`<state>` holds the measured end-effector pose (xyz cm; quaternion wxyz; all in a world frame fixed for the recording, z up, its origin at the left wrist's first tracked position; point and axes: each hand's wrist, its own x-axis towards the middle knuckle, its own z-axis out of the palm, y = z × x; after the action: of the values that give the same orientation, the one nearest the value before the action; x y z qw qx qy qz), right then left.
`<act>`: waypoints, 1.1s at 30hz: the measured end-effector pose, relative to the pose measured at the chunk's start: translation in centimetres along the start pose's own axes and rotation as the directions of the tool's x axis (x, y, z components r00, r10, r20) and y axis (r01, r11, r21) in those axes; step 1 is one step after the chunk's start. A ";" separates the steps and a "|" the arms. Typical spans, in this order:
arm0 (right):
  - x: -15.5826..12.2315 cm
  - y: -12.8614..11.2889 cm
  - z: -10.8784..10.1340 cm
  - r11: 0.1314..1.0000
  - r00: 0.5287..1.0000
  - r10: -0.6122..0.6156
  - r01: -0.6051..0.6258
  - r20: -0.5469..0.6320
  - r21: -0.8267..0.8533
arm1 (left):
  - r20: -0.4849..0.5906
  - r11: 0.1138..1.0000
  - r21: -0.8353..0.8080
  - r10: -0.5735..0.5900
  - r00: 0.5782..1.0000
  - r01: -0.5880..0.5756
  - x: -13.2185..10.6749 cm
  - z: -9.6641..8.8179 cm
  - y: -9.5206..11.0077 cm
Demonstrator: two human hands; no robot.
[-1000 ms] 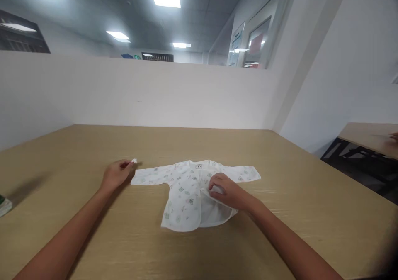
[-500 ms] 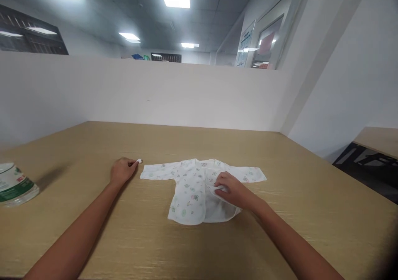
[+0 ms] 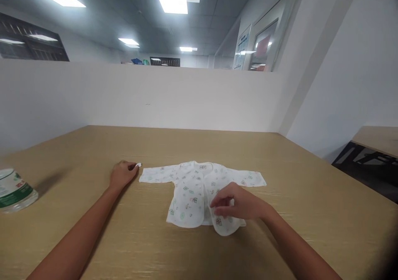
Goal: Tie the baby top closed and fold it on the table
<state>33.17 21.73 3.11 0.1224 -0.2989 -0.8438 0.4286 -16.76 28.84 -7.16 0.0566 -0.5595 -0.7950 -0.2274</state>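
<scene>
A: Two bare hands are at work; the right hand [image 3: 244,205] is pinched shut on the lower corner of the open front panel of the baby shirt [image 3: 199,186], fingertips curled round the hem so the flap lifts a little off the table [image 3: 155,247]; that corner hangs past the rest of the hem.

B: And the left hand [image 3: 122,174]?

A: It rests on the wood just beside the end of one sleeve; its fingers are closed on a small white bit [image 3: 138,164]; I cannot tell whether that is a tie of the shirt or a loose scrap; held there, it seems to keep the sleeve stretched out flat while the other hand handles the front.

B: How does the shirt look?

A: White, thin, dotted with small green and reddish prints; both sleeves spread straight to the sides, the neckline with a small label towards the partition [image 3: 186,97]; it lies in the middle of the table, front up.

B: Anything else about?

A: A clear bottle with a green label [image 3: 14,191] lies at the table's edge, well apart from the shirt.
</scene>
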 end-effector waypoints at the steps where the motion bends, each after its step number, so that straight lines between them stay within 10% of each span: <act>1: 0.2 0.2 -0.1 1.000 0.999 0.007 -0.007 -0.037 -0.005 | -0.006 1.000 -0.009 0.002 1.000 -0.002 0.0 0.0 0.0; 9: 1.9 4.3 -0.5 0.994 0.970 0.043 -0.066 -0.240 -0.089 | -0.130 0.997 -0.077 0.020 0.991 -0.030 -0.4 0.5 0.6; 14: 2.5 5.2 0.1 0.986 0.969 0.036 -0.074 -0.243 -0.152 | -0.323 0.916 -0.227 0.248 0.913 -0.329 -1.4 -0.5 3.9; 22: 2.7 5.3 0.0 0.977 0.973 0.056 -0.099 -0.225 -0.186 | -0.036 0.810 -0.328 0.503 0.863 -0.486 -3.4 0.5 7.0; 33: 2.4 5.6 -0.9 0.979 0.974 0.156 -0.175 -0.163 -0.108 | 0.036 0.815 -0.468 0.403 0.914 -0.341 -1.6 1.3 4.6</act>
<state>33.93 26.39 -0.94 0.1324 -0.4072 -0.8285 0.3608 -11.77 29.30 -7.50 -0.0849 -0.7158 -0.5968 -0.3526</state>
